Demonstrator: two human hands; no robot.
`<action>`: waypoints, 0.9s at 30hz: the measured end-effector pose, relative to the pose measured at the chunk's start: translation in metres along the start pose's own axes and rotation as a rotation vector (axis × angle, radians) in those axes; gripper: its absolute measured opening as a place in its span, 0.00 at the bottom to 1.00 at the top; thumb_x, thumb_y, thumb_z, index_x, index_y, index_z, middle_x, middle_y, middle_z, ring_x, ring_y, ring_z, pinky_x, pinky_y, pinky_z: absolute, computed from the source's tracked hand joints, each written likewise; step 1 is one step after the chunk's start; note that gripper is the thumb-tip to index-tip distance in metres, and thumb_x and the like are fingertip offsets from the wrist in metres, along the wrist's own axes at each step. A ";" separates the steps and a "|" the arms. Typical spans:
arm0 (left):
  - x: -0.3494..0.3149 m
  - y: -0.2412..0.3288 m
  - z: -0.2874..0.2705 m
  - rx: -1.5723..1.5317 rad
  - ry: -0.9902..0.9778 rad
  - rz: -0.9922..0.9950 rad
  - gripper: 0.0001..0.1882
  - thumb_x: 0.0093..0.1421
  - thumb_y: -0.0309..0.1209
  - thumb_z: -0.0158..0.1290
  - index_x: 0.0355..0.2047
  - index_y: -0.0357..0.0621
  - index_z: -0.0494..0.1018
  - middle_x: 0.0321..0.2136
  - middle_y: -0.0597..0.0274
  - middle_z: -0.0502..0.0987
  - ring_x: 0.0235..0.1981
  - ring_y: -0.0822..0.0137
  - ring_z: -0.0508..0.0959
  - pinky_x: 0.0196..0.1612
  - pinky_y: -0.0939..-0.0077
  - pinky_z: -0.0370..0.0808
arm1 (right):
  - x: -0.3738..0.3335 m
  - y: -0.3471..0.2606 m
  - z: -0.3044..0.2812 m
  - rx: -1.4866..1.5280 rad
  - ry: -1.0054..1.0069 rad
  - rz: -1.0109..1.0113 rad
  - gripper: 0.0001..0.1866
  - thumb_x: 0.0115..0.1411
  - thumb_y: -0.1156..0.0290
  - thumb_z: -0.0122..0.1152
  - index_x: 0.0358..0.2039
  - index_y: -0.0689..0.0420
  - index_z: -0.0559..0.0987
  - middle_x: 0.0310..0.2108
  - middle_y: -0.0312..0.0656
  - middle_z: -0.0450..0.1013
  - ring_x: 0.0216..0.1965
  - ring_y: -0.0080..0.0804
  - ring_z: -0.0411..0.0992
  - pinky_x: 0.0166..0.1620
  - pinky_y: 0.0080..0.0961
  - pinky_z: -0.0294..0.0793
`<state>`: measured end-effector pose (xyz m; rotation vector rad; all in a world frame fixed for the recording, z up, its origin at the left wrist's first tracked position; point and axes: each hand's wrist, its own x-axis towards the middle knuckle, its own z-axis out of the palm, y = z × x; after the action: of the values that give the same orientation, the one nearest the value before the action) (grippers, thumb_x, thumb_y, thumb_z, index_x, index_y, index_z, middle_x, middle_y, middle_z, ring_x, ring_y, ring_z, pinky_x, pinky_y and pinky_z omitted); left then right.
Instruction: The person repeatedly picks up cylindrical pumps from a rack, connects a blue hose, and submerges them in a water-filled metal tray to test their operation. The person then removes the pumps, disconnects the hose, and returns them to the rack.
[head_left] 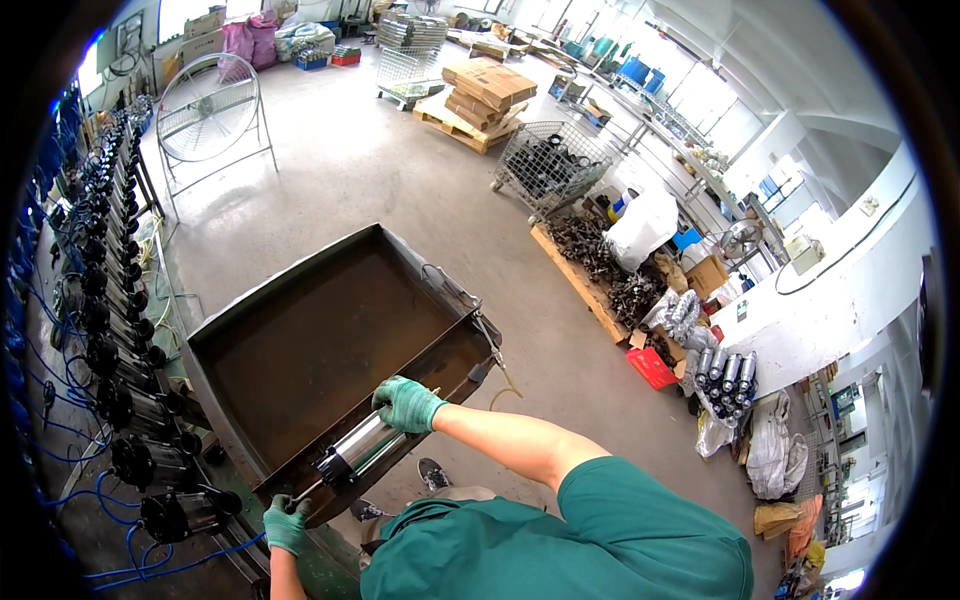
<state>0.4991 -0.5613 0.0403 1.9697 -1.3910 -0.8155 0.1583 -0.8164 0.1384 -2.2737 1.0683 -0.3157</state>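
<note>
A silver metal cylinder [362, 444] with a black end cap and a thin rod lies slanted over the near edge of a wide metal tank [262, 280]. Brown liquid fills the tank. My right hand [408, 404], in a green glove, is wrapped round the cylinder's far right end, hiding that end. Lower left, my left hand [287, 526], also gloved in green, is closed about the dark tip of the cylinder's rod [310, 489]. A jointed metal fitting with a thin hose [490, 342] hangs on the tank's right rim.
Rows of similar black-ended cylinders [130, 400] with blue hoses [70, 455] line the left side. A large floor fan [208, 112] stands beyond. Right of the tank are a wire cage cart [552, 165], a pallet of metal parts [580, 285], a red crate [652, 368] and stacked cartons [488, 82].
</note>
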 end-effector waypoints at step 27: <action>-0.006 0.015 -0.005 0.510 0.067 0.294 0.12 0.61 0.43 0.65 0.32 0.50 0.77 0.21 0.49 0.79 0.26 0.44 0.81 0.28 0.50 0.75 | 0.002 -0.003 -0.006 0.074 -0.027 0.016 0.11 0.54 0.73 0.60 0.37 0.58 0.85 0.39 0.51 0.81 0.47 0.52 0.77 0.54 0.42 0.77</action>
<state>0.4921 -0.5590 0.0556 2.0488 -1.9295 -0.2706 0.1587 -0.8189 0.1450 -2.1973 1.0434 -0.3114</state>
